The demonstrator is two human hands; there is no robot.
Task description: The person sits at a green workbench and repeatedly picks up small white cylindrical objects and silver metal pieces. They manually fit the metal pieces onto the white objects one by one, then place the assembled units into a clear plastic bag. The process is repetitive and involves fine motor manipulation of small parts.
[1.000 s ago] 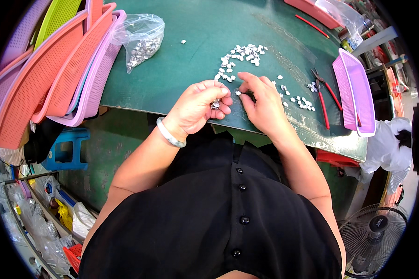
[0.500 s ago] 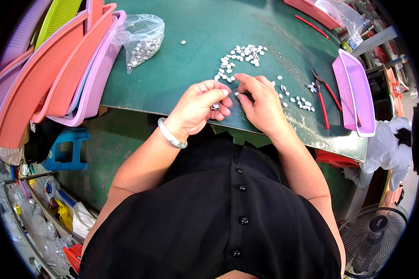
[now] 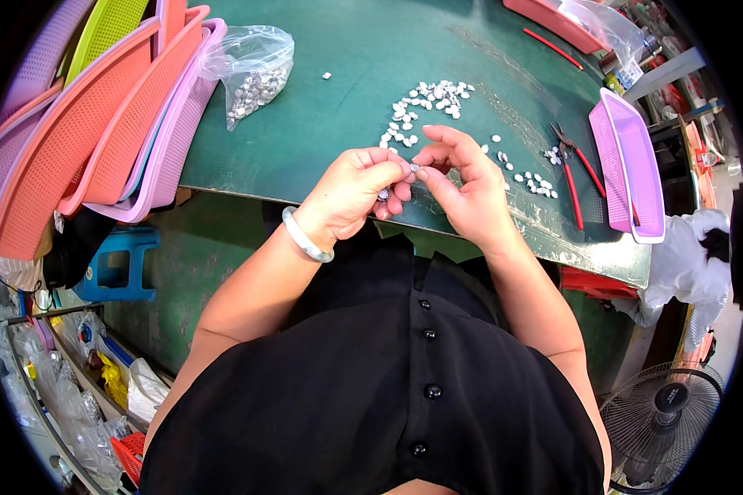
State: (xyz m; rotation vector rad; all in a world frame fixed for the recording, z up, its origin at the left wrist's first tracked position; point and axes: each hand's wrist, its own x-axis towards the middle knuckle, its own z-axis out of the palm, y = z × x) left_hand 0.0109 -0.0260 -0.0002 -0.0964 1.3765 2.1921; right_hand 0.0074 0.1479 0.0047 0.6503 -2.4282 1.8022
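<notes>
Pinching away at the front edge of the green counter (image 3: 347, 91), both hands meet over one tiny silver piece (image 3: 413, 167): the left hand (image 3: 351, 190) has its fingers curled in tight, thumb and forefinger narrowed onto the piece, and more small silver bits peek out under its lower fingers. The right hand (image 3: 466, 190) comes in from the other side, thumb and forefinger closed on the same piece, other fingers loosely bent. A pale bangle (image 3: 305, 238) sits on the left wrist. Just beyond the hands, a loose heap of silver pieces (image 3: 425, 103) lies scattered on the counter, with a smaller scatter (image 3: 532, 181) off to the right. Containers now: a clear plastic bag (image 3: 252, 70) at the left, mouth crumpled, holds a mound of the same silver pieces. A purple tray (image 3: 627, 165) on the right holds something red at its near end, too hidden to name. Red-handled pliers (image 3: 574, 169) lie just beside that tray. Stacked trays (image 3: 99, 124) in orange, purple and green lean off the counter's left edge; what they hold cannot be seen.
</notes>
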